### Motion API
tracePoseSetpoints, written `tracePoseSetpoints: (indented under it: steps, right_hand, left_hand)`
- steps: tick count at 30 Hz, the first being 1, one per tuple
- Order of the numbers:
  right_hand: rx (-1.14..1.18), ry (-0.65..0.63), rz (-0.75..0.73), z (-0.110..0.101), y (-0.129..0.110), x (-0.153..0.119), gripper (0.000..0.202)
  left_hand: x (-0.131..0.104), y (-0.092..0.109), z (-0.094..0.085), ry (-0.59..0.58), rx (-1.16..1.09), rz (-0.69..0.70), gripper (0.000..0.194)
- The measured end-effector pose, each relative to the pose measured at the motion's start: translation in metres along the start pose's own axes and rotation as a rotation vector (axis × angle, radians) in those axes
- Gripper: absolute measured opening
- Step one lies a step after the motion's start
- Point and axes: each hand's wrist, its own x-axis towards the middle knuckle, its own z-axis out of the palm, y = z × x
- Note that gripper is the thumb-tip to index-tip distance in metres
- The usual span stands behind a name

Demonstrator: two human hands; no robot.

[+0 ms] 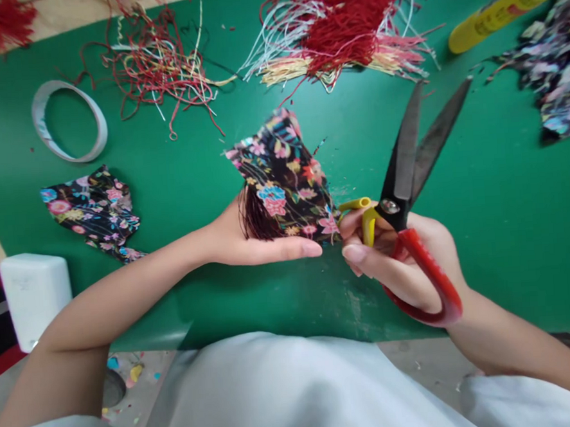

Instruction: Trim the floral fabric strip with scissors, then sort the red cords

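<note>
My left hand [252, 241] lies under a black floral fabric piece [287, 181], its thumb along the lower edge. Dark brown threads [260, 215] hang out at the fabric's left side, above the palm. Red-handled scissors [409, 186] hang on my right hand [398, 251], their blades spread and pointing away from me. The fingertips of that hand pinch near the fabric's lower right corner, next to a curved yellow piece [369, 224] by the scissors' pivot. What exactly the fingertips grip is partly hidden.
On the green table [190, 168] lie a white ring [102, 125], another floral cloth [96, 209], tangled threads [160, 66], red bundles [341, 26], a yellow tube [504, 13] and a scrap pile [561, 74]. A white box [36, 296] stands at the left edge.
</note>
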Motion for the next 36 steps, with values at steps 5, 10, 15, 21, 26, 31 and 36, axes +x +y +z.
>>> tracePoseSetpoints:
  steps: [5,10,15,21,26,31,36]
  right_hand:
    - [-0.047,0.114,0.020,0.012,0.002,0.001,0.032]
    - [-0.003,0.204,-0.015,0.013,0.006,0.002,0.036]
    - [0.159,0.211,-0.020,0.005,0.008,0.004,0.046]
    - [0.210,0.205,-0.050,0.003,0.010,0.005,0.044]
    - [0.033,0.165,-0.048,0.007,0.007,0.001,0.045]
    - [-0.077,0.047,-0.043,0.008,0.003,0.001,0.036]
    - [0.069,-0.051,-0.089,0.000,0.011,0.002,0.047]
  left_hand:
    - [0.001,-0.009,0.003,-0.170,0.038,0.167,0.019]
    - [0.002,-0.002,0.000,-0.140,0.007,0.137,0.025]
    - [0.005,-0.002,-0.011,0.030,-0.201,-0.013,0.046]
    - [0.004,-0.009,-0.016,0.025,-0.288,-0.048,0.063]
    - [0.006,-0.005,-0.008,-0.178,-0.065,0.078,0.049]
    - [0.008,0.000,-0.005,-0.267,-0.007,0.097,0.029]
    - [0.004,-0.005,-0.003,0.034,-0.205,-0.010,0.043]
